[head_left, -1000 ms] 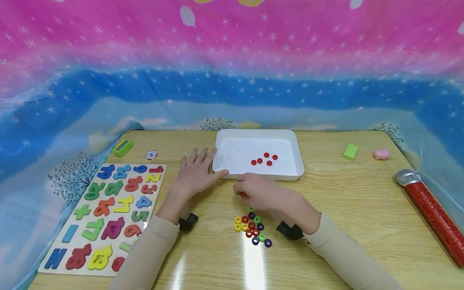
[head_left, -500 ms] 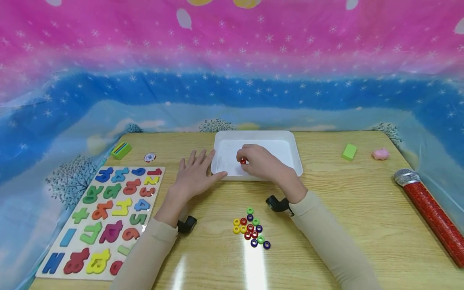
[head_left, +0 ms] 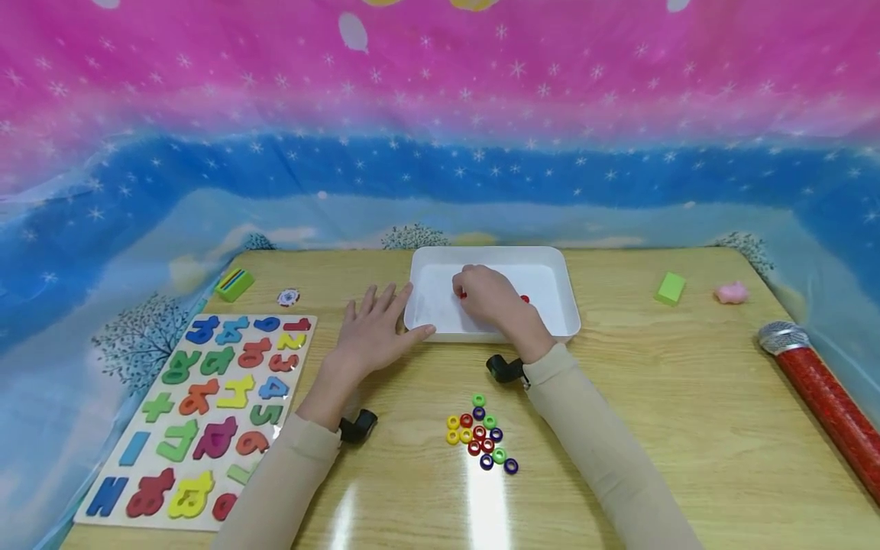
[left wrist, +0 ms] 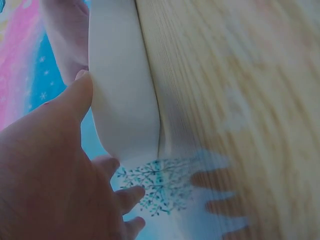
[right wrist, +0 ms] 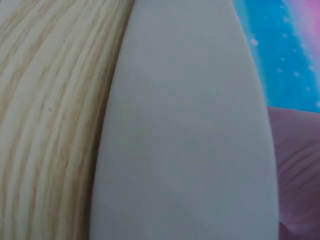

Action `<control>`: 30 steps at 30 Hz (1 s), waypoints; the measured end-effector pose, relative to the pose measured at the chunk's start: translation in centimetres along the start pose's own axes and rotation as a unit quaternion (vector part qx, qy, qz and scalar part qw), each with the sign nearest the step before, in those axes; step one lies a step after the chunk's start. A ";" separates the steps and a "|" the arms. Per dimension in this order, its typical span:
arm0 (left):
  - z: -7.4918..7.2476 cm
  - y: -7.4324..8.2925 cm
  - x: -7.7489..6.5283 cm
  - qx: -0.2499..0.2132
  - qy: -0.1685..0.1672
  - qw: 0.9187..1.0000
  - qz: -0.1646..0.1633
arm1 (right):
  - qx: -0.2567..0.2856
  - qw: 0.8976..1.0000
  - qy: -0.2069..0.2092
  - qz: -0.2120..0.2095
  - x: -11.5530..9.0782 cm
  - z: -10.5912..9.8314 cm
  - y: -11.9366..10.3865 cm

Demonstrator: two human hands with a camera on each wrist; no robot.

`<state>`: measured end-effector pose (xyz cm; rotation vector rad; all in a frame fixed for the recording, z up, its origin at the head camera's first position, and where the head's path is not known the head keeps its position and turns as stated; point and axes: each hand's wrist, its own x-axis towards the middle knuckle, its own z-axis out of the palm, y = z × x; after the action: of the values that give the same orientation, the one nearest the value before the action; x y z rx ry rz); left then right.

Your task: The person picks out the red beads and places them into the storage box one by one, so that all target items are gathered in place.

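Observation:
In the head view my right hand [head_left: 486, 295] is inside the white tray [head_left: 426, 327], over its floor. Its thumb and fingers pinch a red bead [head_left: 464, 295], mostly covered by the fingertips. Another red bead [head_left: 525, 299] shows beyond the wrist; others in the tray are hidden by the hand. My left hand [head_left: 370, 334] lies with spread, straight fingers at the tray's near left corner. The left wrist view shows its thumb touching the rim of the tray [left wrist: 122, 90]. In the right wrist view the tray wall [right wrist: 185, 125] hides most of my right hand [right wrist: 297, 165].
Loose yellow, red, green and purple beads [head_left: 479, 432] lie on the table before the tray. A number puzzle board [head_left: 257, 406] is at left, near a green block [head_left: 234, 285] and a poker chip [head_left: 288, 297]. At right are a green block [head_left: 670, 289], pink pig [head_left: 732, 292] and red microphone [head_left: 828, 397].
My right hand has carried a red bead from the table in front of the tray over its near wall and farther in. The left hand has stayed at the tray's corner.

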<state>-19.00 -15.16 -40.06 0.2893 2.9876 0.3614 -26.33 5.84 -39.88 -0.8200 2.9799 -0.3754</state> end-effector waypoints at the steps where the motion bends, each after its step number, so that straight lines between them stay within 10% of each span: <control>1: 0.0 0.1 0.0 0.001 0.000 1.000 0.000 | -0.001 1.000 -0.002 0.001 -0.1 -0.1 0.0; 30: -0.1 0.1 0.0 -0.003 -0.004 1.000 0.000 | 0.028 0.991 -0.048 -0.123 -10.4 -3.7 -2.6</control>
<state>-19.02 -15.11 -39.92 0.2889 2.9776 0.3674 -16.43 9.82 -36.03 -1.1673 2.7723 -0.4110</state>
